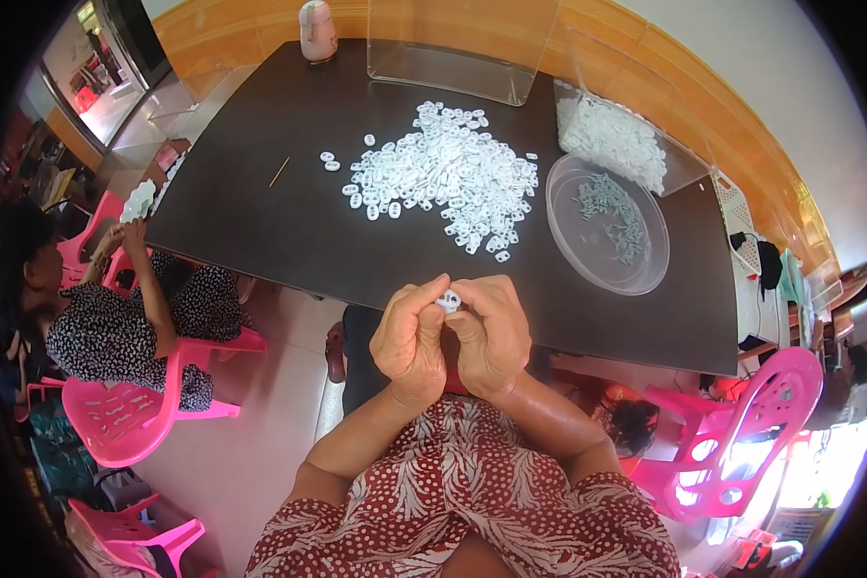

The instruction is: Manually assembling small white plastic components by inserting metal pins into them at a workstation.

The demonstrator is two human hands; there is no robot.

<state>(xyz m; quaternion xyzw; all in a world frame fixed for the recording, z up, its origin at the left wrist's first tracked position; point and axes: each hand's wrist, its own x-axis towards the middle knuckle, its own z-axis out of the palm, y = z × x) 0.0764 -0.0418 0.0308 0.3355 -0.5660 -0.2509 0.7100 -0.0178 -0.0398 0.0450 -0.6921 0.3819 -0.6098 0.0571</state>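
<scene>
Between my fingertips is a small white plastic piece (448, 301) with dark slots, held up in front of me at the table's near edge. My left hand (409, 337) pinches it from one side with thumb and index finger. From the other side my right hand (492, 332) grips it the same way, so the two hands almost meet. Beyond them a large pile of similar white oval pieces (443, 169) spreads over the dark table (260, 226). To its right stands a round clear tray (573, 260) with small grey-green parts (609, 207) in it.
Behind the pile stands a clear box (448, 87); another clear bin at right holds white pieces (612, 140). A pink jar (319, 34) and a thin stick (279, 171) are on the table. Pink chairs (775, 424) flank me. At left a seated person (116, 328) handles white pieces.
</scene>
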